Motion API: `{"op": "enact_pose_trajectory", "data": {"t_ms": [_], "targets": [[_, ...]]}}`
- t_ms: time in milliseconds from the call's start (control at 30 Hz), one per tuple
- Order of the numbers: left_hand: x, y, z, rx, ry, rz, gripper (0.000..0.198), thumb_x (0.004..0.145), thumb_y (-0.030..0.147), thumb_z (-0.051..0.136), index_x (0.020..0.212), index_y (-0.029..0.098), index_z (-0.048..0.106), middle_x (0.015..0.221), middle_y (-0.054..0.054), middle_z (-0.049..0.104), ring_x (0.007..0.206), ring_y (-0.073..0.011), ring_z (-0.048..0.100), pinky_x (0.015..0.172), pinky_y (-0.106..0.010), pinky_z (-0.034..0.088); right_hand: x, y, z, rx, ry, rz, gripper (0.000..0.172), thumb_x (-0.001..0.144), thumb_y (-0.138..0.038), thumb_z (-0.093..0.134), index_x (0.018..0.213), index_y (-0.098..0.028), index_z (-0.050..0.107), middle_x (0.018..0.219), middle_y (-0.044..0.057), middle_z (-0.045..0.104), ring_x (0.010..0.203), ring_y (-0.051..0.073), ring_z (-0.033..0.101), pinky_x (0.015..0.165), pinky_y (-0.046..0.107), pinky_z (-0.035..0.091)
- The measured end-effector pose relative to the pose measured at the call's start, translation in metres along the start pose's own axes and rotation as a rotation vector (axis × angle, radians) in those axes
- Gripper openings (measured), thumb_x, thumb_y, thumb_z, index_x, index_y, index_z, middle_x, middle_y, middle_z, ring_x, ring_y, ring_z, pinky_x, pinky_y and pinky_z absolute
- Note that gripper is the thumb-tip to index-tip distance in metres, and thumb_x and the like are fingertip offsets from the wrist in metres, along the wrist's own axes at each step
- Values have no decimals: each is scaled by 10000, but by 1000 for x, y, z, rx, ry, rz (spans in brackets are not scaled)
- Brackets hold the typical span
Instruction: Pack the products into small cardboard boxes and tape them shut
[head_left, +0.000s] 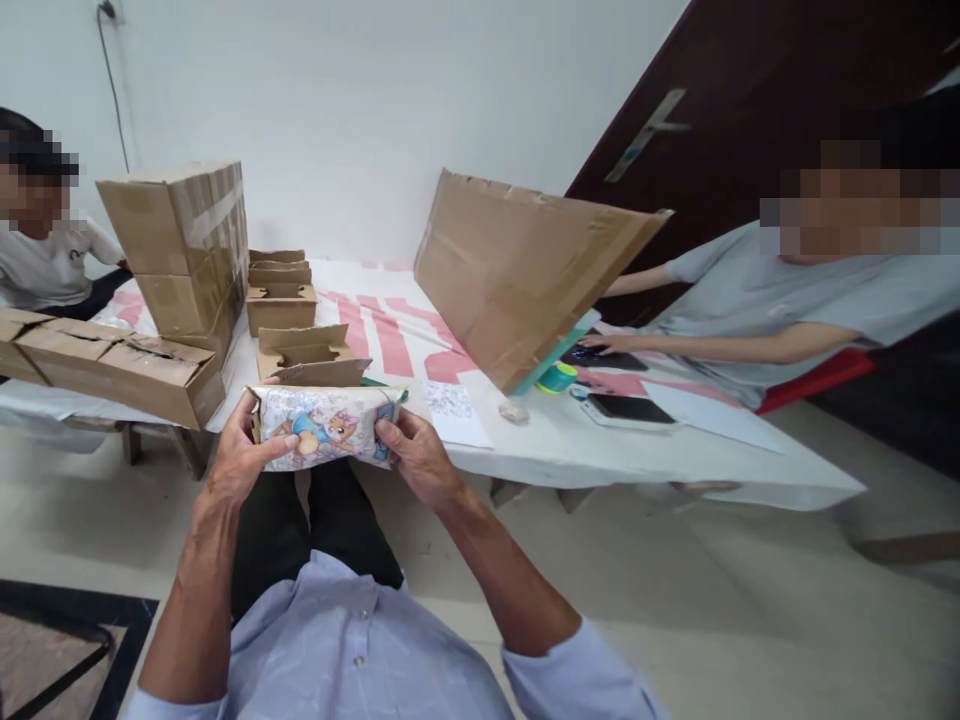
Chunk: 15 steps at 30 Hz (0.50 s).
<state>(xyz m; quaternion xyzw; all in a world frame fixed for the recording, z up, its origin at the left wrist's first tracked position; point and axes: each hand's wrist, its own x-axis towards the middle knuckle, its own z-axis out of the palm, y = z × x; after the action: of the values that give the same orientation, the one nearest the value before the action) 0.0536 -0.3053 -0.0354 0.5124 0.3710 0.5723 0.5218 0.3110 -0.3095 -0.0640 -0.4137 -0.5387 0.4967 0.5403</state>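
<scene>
Brown cardboard dominates the head view, with the held item in the foreground. A printed pouch (324,428) bearing a cartoon animal is held level above the person's lap, just in front of the near edge of the table (570,455). The left hand (238,462) grips its left end, thumb across the printed face; the right hand (417,458) clasps its right end, fingers curled around the edge. Just behind the pouch lies an open small carton (311,355), with a row of folded cartons (281,295) beyond it. To the left stand stacked boxes (184,240) and a long flat box (120,368). On the cloth to the right lie a paper sheet (454,408), a tape roll (556,377) and a phone (628,408). A large cardboard panel (517,270) leans tilted over the table – a co-worker (787,300) sits behind it, one hand (600,342) resting on the tabletop. A second person (45,260) sits at far left.
</scene>
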Motion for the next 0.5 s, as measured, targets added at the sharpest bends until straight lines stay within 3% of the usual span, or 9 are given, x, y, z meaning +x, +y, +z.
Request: {"op": "enact_pose_trajectory", "data": {"t_ms": [100, 333, 400, 500], "targets": [[-5, -17, -1, -56, 1, -117, 774, 569, 403, 1011, 1253, 182, 724, 1171, -103, 803, 1025, -299, 780, 912, -377, 633, -3, 22, 0, 48, 21, 112, 637, 735, -751, 823, 1077, -220, 745, 860, 52, 768, 867, 263, 745, 782, 376, 630], [-31, -96, -15, -94, 139, -450, 708, 387, 469, 1060, 926, 126, 755, 806, -75, 808, 642, -203, 741, 664, -309, 601, -18, 91, 10, 141, 15, 388, 691, 540, -775, 907, 820, -185, 681, 648, 0, 707, 646, 189, 680, 625, 302, 568], [-35, -107, -18, -87, 149, -474, 701, 356, 484, 1063, 867, 123, 747, 745, -71, 790, 591, -195, 717, 622, -305, 585, -24, 102, 13, 153, 15, 426, 702, 523, -788, 905, 786, -186, 659, 624, 0, 694, 634, 188, 675, 610, 299, 554], [-32, -103, -20, -80, 163, -448, 718, 372, 489, 1062, 906, 123, 752, 774, -68, 796, 620, -195, 727, 645, -306, 594, -25, 99, 15, 151, -5, 382, 708, 566, -815, 871, 825, -187, 671, 683, 28, 725, 696, 217, 715, 650, 322, 570]]}}
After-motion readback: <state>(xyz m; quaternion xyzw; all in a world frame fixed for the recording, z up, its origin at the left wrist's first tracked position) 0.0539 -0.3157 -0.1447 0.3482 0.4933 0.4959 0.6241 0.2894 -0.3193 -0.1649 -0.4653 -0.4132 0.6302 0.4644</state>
